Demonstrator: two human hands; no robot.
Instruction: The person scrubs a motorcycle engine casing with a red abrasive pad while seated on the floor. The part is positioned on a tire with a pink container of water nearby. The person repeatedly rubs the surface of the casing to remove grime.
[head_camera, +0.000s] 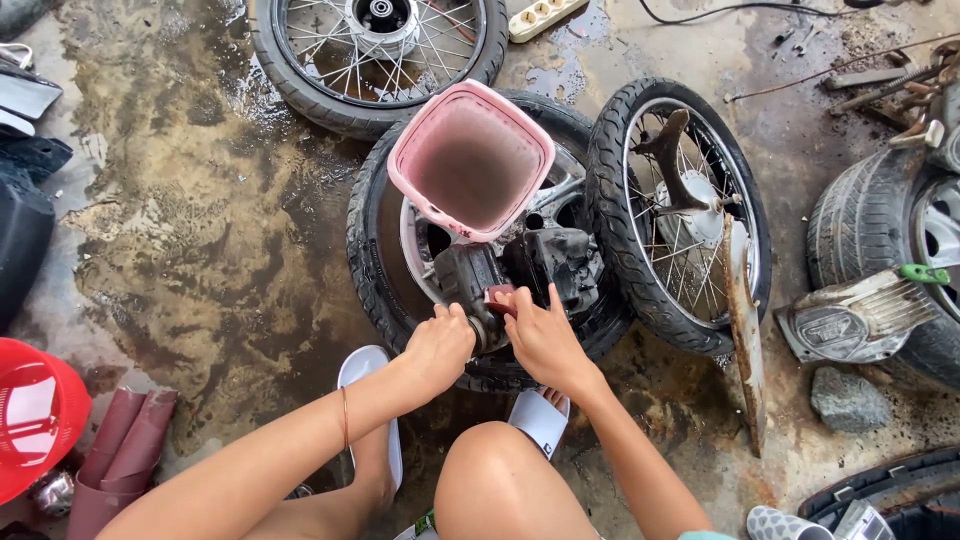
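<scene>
Greasy engine part (520, 270) is clamped by left hand (437, 350); likely heavy, rigid. Small reddish pad (498, 296) is pinched by right hand (543, 340). Best gripped at the casing edges.

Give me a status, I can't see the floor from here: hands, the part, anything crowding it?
Left hand grips dark engine part on tyre. Right hand presses small reddish pad to it. Pink basket leans close behind.
</scene>
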